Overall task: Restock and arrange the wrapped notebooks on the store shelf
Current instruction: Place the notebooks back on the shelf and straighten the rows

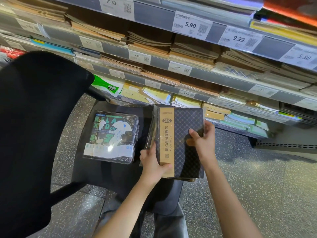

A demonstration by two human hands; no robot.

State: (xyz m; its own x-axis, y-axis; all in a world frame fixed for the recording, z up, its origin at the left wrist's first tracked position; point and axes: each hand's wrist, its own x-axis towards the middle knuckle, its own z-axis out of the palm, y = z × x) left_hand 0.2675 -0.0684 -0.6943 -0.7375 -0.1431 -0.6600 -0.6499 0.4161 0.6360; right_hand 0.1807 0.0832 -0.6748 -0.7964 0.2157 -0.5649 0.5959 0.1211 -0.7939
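a speckled grey terrazzo floor [257,194] runs under a stationery aisle, where tiered shelves [223,78] slope back from upper left to right, packed with flat stacks of kraft-brown and tan notebooks [193,52] and, lower down, yellow and pale green ones [154,95]. price tags along the shelf edges read 10.50 [116,5], 5.90 [192,25], 9.99 [240,38] and 5.50 [303,56], with smaller tags further down. in front of the shelves stands a black office chair, its curved backrest [34,126] filling the left side and its seat [120,174] serving as a work surface. on the seat's left part lies a stack of clear-wrapped notebooks with a black cover printed in green and white cartoon art [111,136]. just right of it, over the seat's right edge, a stack of wrapped dark notebooks with a diamond-quilted cover and a tan paper band marked 25k [181,143] is held tilted toward the camera. the left hand [154,164] is closed around the stack's lower left corner, thumb lying across the tan band and fingers behind. the right hand [204,141] grips the stack's right edge, thumb on the cover and fingers curled round the side. both bare forearms reach up from the bottom of the view.
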